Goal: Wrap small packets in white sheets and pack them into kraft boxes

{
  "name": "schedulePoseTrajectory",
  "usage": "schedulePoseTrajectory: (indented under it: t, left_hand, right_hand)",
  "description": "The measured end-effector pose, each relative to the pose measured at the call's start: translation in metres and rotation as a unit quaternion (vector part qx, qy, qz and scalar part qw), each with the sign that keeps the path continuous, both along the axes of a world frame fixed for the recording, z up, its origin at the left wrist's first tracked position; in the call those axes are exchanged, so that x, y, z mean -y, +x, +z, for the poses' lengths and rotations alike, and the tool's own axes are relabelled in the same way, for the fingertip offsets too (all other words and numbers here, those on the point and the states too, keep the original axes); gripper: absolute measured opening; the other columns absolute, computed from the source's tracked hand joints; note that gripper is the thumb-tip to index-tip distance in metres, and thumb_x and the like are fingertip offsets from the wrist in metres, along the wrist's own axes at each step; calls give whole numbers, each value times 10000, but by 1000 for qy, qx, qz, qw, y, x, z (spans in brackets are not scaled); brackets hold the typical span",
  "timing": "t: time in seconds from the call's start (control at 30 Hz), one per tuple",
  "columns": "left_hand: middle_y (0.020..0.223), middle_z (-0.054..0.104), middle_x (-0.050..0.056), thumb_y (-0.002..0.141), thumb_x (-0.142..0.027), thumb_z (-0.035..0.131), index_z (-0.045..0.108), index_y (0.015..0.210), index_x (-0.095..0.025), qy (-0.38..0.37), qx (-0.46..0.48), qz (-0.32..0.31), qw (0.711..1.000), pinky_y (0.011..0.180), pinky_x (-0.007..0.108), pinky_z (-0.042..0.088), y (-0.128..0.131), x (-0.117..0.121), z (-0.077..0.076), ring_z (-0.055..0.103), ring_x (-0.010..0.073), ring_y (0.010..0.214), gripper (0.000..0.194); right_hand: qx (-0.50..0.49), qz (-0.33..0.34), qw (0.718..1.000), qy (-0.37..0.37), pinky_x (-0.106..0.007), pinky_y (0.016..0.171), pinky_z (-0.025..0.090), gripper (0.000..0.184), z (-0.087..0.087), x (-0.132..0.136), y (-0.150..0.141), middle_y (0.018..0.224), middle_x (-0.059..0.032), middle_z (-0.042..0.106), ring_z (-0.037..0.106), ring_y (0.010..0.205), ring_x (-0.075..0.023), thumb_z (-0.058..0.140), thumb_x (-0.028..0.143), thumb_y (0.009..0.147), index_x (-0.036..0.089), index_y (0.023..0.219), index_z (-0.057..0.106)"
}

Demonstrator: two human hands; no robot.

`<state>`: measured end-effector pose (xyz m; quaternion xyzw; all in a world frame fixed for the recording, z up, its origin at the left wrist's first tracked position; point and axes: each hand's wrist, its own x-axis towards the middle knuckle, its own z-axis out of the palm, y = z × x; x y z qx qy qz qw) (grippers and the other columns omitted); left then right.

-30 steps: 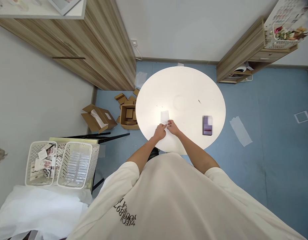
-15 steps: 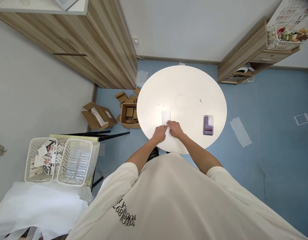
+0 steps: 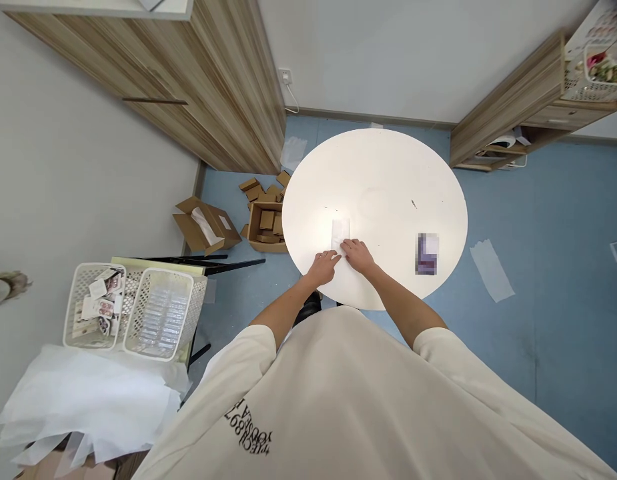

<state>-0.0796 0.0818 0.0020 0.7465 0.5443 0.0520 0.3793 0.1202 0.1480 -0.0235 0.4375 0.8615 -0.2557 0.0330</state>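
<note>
A small white paper packet point(image 3: 339, 230) lies on the round white table point(image 3: 388, 173), near its front left. My left hand point(image 3: 324, 265) and my right hand point(image 3: 357, 255) rest side by side on the packet's near end, fingers bent and pressing it against the tabletop. The near end of the packet is hidden under my fingers.
A blurred purple phone-like object point(image 3: 427, 254) lies on the table to the right. Open cardboard boxes point(image 3: 266, 225) sit on the blue floor at the left. Two white baskets point(image 3: 133, 317) stand at lower left above white sheets point(image 3: 83, 400). Wooden cabinets flank the room.
Both hands have gone from pinching the packet's near end to lying flatter on it. The camera view has shifted a little to the left.
</note>
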Motion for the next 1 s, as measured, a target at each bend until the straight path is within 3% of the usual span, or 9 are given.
schedulePoseTrajectory:
  t: [0.13, 0.3, 0.4, 0.53, 0.73, 0.87, 1.0]
  left_hand:
    - [1526, 507, 132, 864, -60, 439, 511, 1471, -224, 8, 4, 97, 995, 1155, 515, 370, -2, -18, -1, 465, 321, 1401, 633]
    - [1649, 371, 135, 793, -75, 554, 422, 1519, -221, 8, 14, 24, 1000, 1227, 536, 244, 2, -35, -12, 329, 349, 1514, 752]
    - [1639, 371, 156, 786, -56, 529, 411, 1502, -206, 14, -7, 26, 1000, 1201, 531, 254, 8, -41, -20, 328, 351, 1505, 741]
    - [1543, 469, 166, 804, -54, 498, 492, 1398, -216, 9, 4, 58, 998, 1155, 530, 287, 11, -50, -21, 369, 351, 1463, 616]
    - [1307, 645, 122, 809, -163, 592, 564, 1292, -239, -36, -1, 60, 998, 1157, 539, 274, 2, -67, -13, 484, 351, 1327, 490]
    - [1209, 692, 105, 899, -238, 554, 637, 1183, -245, -69, 16, 129, 989, 1119, 528, 343, 3, -81, -14, 551, 347, 1247, 296]
    - [1336, 618, 122, 966, -265, 505, 622, 1211, -227, -113, 80, 252, 958, 1044, 441, 457, 10, -92, -18, 602, 291, 1209, 274]
  right_hand:
    - [-16, 5, 1000, -13, -480, 996, 431, 502, -2, -4, 0, 1370, -148, 603, 502, 1177, -351, 493, 54, 860, 182, 1324, 634]
    - [-34, -11, 999, -30, -473, 1024, 448, 547, 2, -9, -1, 1359, -140, 605, 503, 1169, -338, 544, 70, 834, 171, 1367, 611]
    - [-31, -12, 999, -36, -460, 1017, 457, 545, 8, -12, -2, 1356, -128, 611, 511, 1153, -330, 558, 81, 833, 176, 1368, 607]
    - [-32, -27, 998, -44, -466, 1025, 448, 508, 13, -12, -2, 1370, -125, 608, 510, 1184, -334, 572, 108, 850, 187, 1351, 609]
    - [-53, -60, 995, -61, -496, 1051, 426, 483, 14, -14, -1, 1457, -112, 569, 481, 1264, -344, 596, 188, 897, 215, 1379, 576]
    - [-77, -122, 987, -75, -488, 999, 445, 363, 14, -28, -7, 1355, -113, 645, 521, 1172, -338, 500, 236, 980, 228, 1327, 608]
    - [-78, -146, 981, -96, -501, 966, 450, 329, 11, -49, -12, 1183, -134, 700, 562, 1068, -348, 479, 343, 1021, 225, 1305, 597]
